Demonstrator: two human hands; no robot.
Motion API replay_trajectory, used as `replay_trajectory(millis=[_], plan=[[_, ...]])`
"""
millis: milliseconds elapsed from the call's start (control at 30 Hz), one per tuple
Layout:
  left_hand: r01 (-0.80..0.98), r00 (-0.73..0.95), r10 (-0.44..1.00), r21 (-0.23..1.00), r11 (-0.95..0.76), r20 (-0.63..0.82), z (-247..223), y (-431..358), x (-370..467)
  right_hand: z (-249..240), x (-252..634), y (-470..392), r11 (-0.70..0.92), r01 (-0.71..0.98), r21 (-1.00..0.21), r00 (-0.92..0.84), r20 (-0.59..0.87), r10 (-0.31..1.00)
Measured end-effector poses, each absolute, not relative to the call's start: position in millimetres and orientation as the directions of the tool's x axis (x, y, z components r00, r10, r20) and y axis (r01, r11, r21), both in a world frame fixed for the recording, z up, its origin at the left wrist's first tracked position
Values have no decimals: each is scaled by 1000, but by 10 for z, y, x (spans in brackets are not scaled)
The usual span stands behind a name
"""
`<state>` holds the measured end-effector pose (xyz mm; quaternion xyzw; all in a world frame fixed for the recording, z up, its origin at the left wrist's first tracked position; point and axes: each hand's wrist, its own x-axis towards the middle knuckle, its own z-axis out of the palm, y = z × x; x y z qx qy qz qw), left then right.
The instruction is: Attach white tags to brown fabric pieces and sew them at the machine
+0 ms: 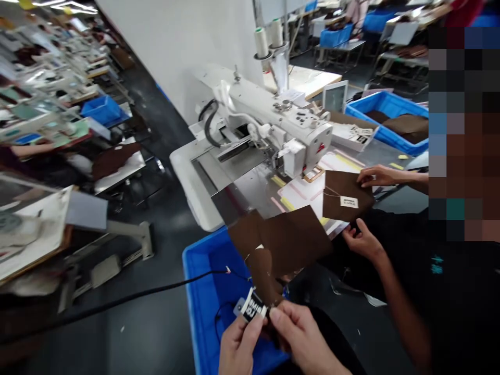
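Near the bottom centre, my left hand (240, 344) pinches a black-and-white printed label (253, 306) over a blue bin (201, 291). Close on its right, my right hand (300, 333) has its thumb and fingers pressed together at the lower end of a dark brown fabric piece (262, 268), beside the label. A larger brown fabric panel (295, 239) lies behind, across the table's edge above the bin. Light threads hang from the fabric.
A person at the right holds a brown panel (339, 182) with a white label (349, 202). A white sewing machine (269, 114) stands ahead. A black cable (156, 289) crosses from the left. Behind are a box of labels (353, 136) and a blue crate (394, 143).
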<state>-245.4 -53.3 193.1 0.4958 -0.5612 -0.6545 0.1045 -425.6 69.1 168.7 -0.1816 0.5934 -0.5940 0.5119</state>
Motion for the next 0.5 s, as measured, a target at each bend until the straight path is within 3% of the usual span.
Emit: replay_trajectory(millis=[67,200,367,500], plan=[[-378,-522,-666,845,-379,-533,1956,-520,-2393,1762,-3757,626,238,456,-858,-342,-416,-843],[-316,-511,-675,847,-428,-532,1997,-487,-2257,1818,-3349,606,115,594,-796,-412,-424,-807],[-316,-519,-688,862,-396,-507,2080,-498,-2152,1908,-3401,636,61,417,-907,-555,-308,-773],[-365,-595,-661,886,-286,-458,2148,-539,-2112,1997,-3376,589,113,424,-899,-457,-320,-830]])
